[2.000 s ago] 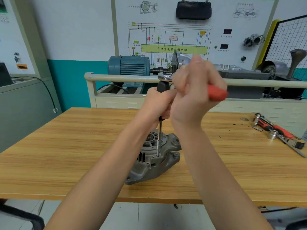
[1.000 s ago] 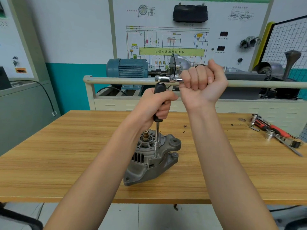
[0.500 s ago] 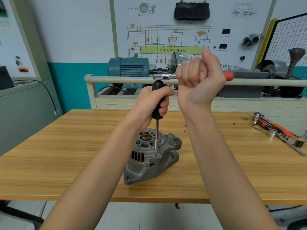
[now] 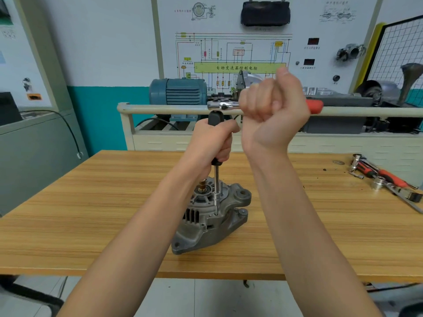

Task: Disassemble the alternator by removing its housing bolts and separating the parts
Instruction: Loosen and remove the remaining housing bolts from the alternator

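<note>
A grey alternator point(image 4: 206, 223) stands on the wooden table point(image 4: 91, 213), shaft end up. A long extension bar point(image 4: 216, 188) rises from a housing bolt on its top face. My left hand point(image 4: 217, 140) grips the bar's black grip upright. A ratchet point(image 4: 223, 104) sits on top of the bar, its red handle point(image 4: 314, 105) pointing right. My right hand point(image 4: 272, 110) is fisted around that handle, palm side toward me.
Loose tools with red handles and a socket point(image 4: 386, 177) lie at the table's right edge. Behind the table stands a training bench with a rail point(image 4: 160, 109), a blue motor point(image 4: 178, 91) and a wiring-diagram panel point(image 4: 238, 53). A grey cabinet point(image 4: 34, 152) is at left.
My right hand has swung the ratchet handle round from near me to pointing right. The left hand keeps holding the bar on the same bolt. The alternator has not moved.
</note>
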{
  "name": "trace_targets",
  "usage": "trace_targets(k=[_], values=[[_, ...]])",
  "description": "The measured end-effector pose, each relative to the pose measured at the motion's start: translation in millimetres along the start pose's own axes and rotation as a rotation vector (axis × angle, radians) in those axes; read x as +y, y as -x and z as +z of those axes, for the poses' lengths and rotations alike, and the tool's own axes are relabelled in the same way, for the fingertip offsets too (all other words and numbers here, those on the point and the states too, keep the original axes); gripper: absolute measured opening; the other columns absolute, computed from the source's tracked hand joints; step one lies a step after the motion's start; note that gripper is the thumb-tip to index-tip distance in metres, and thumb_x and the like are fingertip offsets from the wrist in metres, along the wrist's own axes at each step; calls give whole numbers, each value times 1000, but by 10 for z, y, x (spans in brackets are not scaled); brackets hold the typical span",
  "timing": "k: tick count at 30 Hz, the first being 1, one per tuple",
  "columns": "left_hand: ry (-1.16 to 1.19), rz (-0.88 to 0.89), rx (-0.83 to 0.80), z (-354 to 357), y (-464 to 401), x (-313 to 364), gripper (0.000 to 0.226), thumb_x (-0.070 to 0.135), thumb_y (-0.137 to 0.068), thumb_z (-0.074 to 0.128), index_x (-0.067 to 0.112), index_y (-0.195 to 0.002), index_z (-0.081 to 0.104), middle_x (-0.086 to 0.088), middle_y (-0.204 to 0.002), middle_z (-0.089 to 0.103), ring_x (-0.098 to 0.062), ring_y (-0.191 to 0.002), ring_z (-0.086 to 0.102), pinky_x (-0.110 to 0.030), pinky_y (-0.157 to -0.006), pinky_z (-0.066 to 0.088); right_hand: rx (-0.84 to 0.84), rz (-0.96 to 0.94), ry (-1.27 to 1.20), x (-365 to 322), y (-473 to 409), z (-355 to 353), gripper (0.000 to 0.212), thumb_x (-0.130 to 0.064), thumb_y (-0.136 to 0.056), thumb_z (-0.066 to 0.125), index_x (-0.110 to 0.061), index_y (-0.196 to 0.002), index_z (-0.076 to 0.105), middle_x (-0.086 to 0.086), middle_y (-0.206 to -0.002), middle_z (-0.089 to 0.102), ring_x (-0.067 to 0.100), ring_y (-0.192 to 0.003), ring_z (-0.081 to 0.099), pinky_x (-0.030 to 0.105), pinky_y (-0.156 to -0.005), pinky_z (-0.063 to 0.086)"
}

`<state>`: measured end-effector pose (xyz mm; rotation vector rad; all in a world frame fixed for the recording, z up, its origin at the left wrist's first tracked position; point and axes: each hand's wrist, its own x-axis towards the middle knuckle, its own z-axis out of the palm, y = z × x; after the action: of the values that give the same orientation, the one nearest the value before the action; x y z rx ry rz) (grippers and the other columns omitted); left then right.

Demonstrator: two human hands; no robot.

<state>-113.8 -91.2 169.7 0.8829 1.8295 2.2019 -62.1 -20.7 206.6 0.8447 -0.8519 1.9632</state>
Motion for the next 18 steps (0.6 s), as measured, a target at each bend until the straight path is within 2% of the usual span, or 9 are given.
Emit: trace_targets(k=[3, 5, 8, 11, 13, 15, 18], values=[[27, 6, -155, -61, 34, 40, 41, 4, -87, 55, 17, -51, 41, 2, -42, 34, -13, -36, 27, -22, -42, 24, 123, 185, -273, -79, -64, -148, 67, -11, -97, 29, -20, -31, 31, -6, -30, 19, 12, -36, 6, 20, -39, 15], [62, -4, -172, -60, 30, 55, 44, 4, -89, 52, 17, -48, 40, 2, -40, 32, -12, -34, 26, -20, -40, 22, 174, 229, -348, -83, -86, -189, 68, -12, -98, 28, -19, -30, 30, -6, -29, 19, 13, -37, 5, 20, -37, 15], [49, -19, -52, 15, -2, 42, 47, 0, -88, 48, 18, -48, 32, 5, -38, 24, -10, -31, 16, -16, -38, 15, 126, 154, -196, -59, -70, -143, 67, -10, -97, 31, -21, -31, 30, -7, -31, 20, 11, -36, 8, 22, -40, 15], [19, -13, 96, 114, -19, 25, 41, -1, -86, 49, 19, -55, 32, 8, -39, 26, -9, -35, 18, -15, -39, 16, 58, -116, 118, 45, 52, -19, 52, -5, -87, 42, -22, -38, 35, -9, -35, 27, 9, -34, 19, 21, -52, 22], [-10, 10, 160, 143, -20, 7, 41, 1, -87, 52, 20, -56, 33, 9, -39, 28, -8, -37, 21, -17, -41, 17, 49, -240, 237, 103, 110, 52, 47, -1, -84, 44, -21, -42, 38, -8, -37, 31, 9, -35, 25, 23, -51, 23], [0, 15, 137, 124, -17, -3, 40, 0, -86, 51, 19, -57, 33, 9, -40, 28, -8, -36, 21, -18, -40, 17, 28, -185, 178, 60, 85, 66, 50, -2, -84, 43, -23, -39, 39, -8, -36, 29, 9, -33, 23, 22, -48, 19], [29, -20, -37, 13, -1, 33, 39, 0, -86, 53, 17, -55, 36, 5, -42, 30, -10, -37, 22, -21, -39, 20, 38, -20, -14, -56, -11, -8, 59, -7, -89, 39, -23, -33, 33, -8, -31, 23, 8, -32, 15, 22, -43, 13]])
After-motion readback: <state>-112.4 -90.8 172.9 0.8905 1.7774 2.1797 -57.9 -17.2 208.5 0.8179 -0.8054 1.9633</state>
